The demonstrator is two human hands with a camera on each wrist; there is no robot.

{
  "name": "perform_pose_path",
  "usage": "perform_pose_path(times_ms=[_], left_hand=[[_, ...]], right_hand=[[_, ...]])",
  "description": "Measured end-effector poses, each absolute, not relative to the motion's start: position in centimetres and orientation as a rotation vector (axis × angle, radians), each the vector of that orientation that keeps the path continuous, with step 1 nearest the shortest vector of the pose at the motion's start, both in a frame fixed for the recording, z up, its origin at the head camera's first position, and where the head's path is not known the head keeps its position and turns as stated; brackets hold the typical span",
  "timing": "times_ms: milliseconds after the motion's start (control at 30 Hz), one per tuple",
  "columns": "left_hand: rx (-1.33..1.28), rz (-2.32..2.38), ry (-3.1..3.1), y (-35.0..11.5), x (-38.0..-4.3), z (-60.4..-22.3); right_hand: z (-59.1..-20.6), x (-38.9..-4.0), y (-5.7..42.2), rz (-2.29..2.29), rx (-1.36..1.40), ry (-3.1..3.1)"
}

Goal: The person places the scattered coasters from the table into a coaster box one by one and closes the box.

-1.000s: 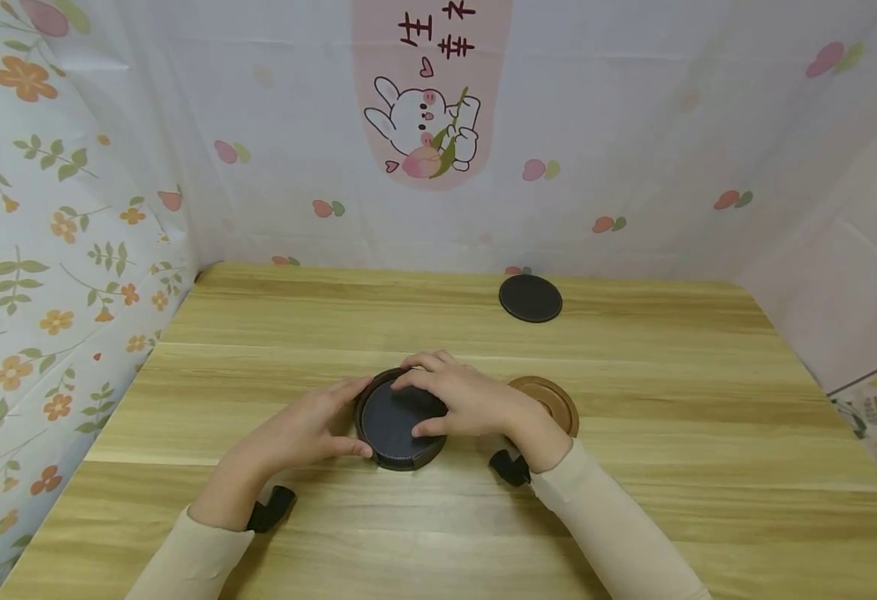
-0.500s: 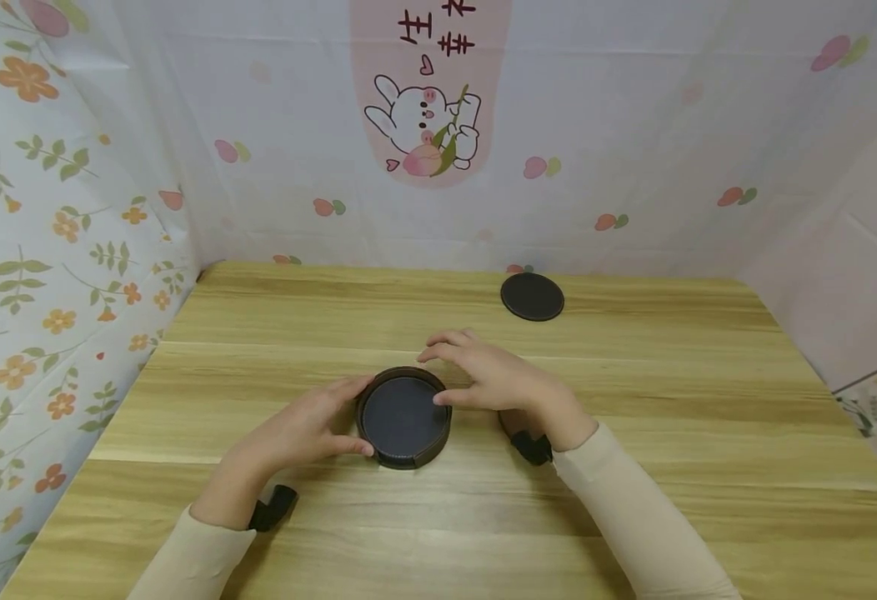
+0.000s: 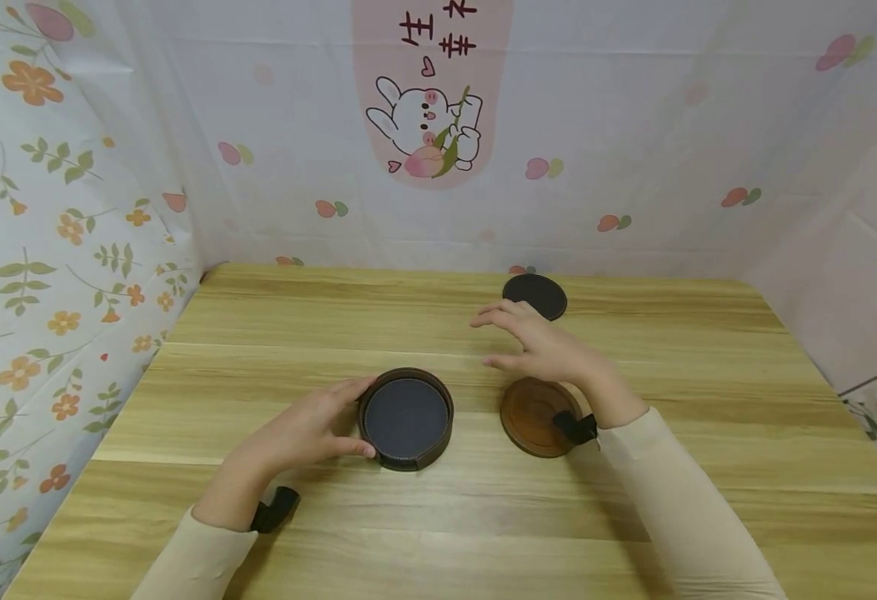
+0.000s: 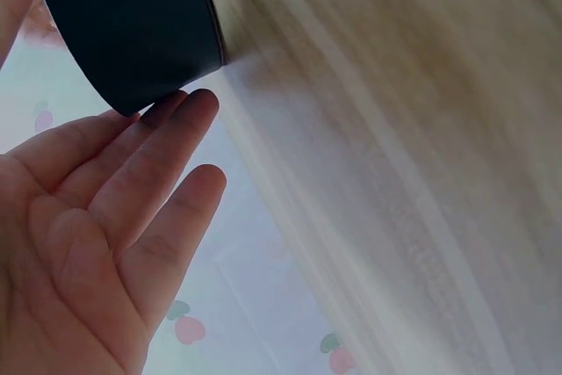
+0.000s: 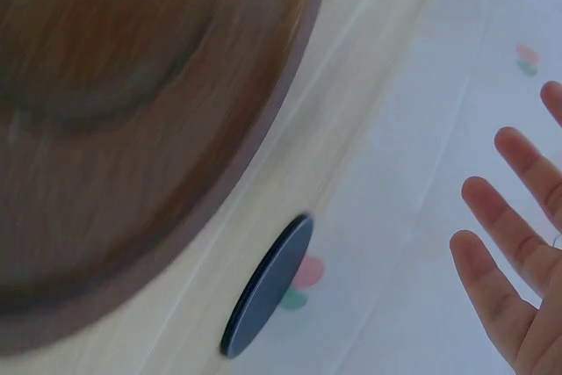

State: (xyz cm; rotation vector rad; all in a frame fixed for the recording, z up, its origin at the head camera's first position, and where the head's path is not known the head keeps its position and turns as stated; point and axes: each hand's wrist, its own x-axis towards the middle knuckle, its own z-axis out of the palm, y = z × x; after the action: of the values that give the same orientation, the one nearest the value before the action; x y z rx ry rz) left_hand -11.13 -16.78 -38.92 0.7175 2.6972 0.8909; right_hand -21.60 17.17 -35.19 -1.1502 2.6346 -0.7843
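Observation:
A round dark coaster holder (image 3: 435, 446) stands mid-table, with a dark round coaster (image 3: 406, 419) lying inside its low wall. My left hand (image 3: 307, 429) holds the holder at its left side, thumb at the front and fingers farther back. In the left wrist view, fingertips touch the holder's (image 4: 136, 24) outer wall. My right hand (image 3: 547, 346) is raised above the table with its fingers spread, holding nothing. Below it lies a brown wooden disc (image 3: 530, 412) with ring-shaped grooves, partly covered by the wrist strap. Behind that hand, a thin black coaster (image 3: 536, 294) lies flat.
The wood-grain table (image 3: 296, 333) meets a white printed cloth (image 3: 258, 200) along its back edge. Flowered cloth (image 3: 56, 333) hangs on the left side. Black straps (image 3: 277, 508) sit at both wrists.
My right hand has moved away from the coaster holder, rightward and back, toward the black coaster. More of the wooden disc shows now. The left hand stays at the holder.

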Motion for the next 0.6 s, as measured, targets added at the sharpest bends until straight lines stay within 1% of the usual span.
perform_pose_path(times_ms=[267,600], left_hand=[[0.71,0.893,2.702,-16.8,-11.0,-38.8],[0.732,0.886,2.706,-16.9,-11.1,-39.0]], right_hand=[[-35.8,-22.8,19.6,-0.79,-1.085,2.673],[-36.8,-26.0,22.6,-0.866,-1.002,2.702]])
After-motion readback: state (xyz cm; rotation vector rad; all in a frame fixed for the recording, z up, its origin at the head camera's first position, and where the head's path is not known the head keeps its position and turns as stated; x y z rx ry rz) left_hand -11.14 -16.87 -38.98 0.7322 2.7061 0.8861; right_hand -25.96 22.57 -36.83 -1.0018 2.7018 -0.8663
